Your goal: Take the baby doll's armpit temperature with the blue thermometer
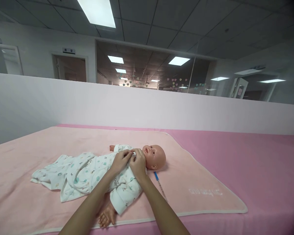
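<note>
A baby doll (157, 156) lies on its back, its bald head to the right. It wears a white printed baby gown (84, 173) with long sleeves, spread out to the left. My left hand (122, 160) and my right hand (138, 161) meet at the gown's neckline, just below the doll's chin. Both hands have their fingers bent and pinched at the collar cloth; the fingertips are partly hidden. Beside the doll's head, close to my right forearm, lies a thin thermometer (159, 182) with a blue end, its lower part running behind the arm.
A peach blanket (186, 176) with a pale edge is spread under the doll. Beneath it is a pink cover (264, 163). A low white partition (147, 107) stands behind the table. Further back are a large window (152, 71) and a doorway (72, 68).
</note>
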Available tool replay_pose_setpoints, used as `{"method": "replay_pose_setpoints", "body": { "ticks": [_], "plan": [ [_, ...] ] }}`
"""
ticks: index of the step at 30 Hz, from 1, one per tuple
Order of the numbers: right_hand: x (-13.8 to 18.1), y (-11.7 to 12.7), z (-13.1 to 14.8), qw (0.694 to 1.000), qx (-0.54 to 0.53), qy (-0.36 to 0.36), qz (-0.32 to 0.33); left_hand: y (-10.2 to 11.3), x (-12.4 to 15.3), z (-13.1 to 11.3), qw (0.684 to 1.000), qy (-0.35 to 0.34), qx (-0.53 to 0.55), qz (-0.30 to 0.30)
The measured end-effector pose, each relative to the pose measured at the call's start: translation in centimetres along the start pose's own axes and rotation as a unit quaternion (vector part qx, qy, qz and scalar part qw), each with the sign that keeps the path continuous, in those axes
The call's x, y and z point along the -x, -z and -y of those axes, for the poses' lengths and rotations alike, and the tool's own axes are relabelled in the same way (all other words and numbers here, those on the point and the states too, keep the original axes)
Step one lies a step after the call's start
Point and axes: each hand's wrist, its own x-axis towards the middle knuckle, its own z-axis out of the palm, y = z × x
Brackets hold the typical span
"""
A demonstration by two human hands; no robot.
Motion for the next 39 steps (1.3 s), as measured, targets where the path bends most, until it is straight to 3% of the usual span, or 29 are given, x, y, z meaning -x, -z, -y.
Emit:
{"method": "replay_pose_setpoints", "body": {
  "ticks": [4, 8, 13, 17, 20, 26, 32, 36, 39],
  "plan": [
    [0.0, 0.0, 0.0, 1.000, 0.003, 0.012, -0.014, 0.6, -0.6, 0.5, 0.995, 0.034, 0.087, -0.038],
    [0.2, 0.2, 0.1, 0.999, 0.007, 0.031, -0.035, 2.4, -1.2, 0.9, 0.953, 0.128, 0.264, -0.072],
    [0.3, 0.4, 0.2, 0.998, 0.021, 0.049, -0.027, 4.6, 0.1, 0.2, 0.981, 0.117, 0.147, 0.049],
    [0.3, 0.3, 0.1, 0.996, 0.023, 0.069, -0.046, 5.6, 1.0, 0.1, 0.984, 0.081, 0.044, 0.153],
    [0.3, 0.0, -0.1, 0.994, 0.015, 0.085, -0.065, 6.1, 1.0, 0.4, 0.982, 0.074, 0.014, 0.171],
    [0.4, -0.1, -0.4, 0.993, 0.002, 0.089, -0.074, 6.0, 1.1, 0.7, 0.987, 0.065, 0.002, 0.146],
    [0.3, -0.1, -0.6, 0.996, 0.009, 0.074, -0.055, 5.6, 1.1, 1.2, 0.995, 0.052, -0.031, 0.076],
    [0.2, -0.1, -0.6, 0.997, 0.034, 0.067, -0.005, 5.3, 1.1, 1.6, 0.997, 0.032, -0.073, 0.009],
    [0.1, -0.2, -0.4, 0.994, 0.049, 0.083, 0.055, 5.1, 1.1, 1.9, 0.993, -0.026, -0.119, -0.011]
  ]
}}
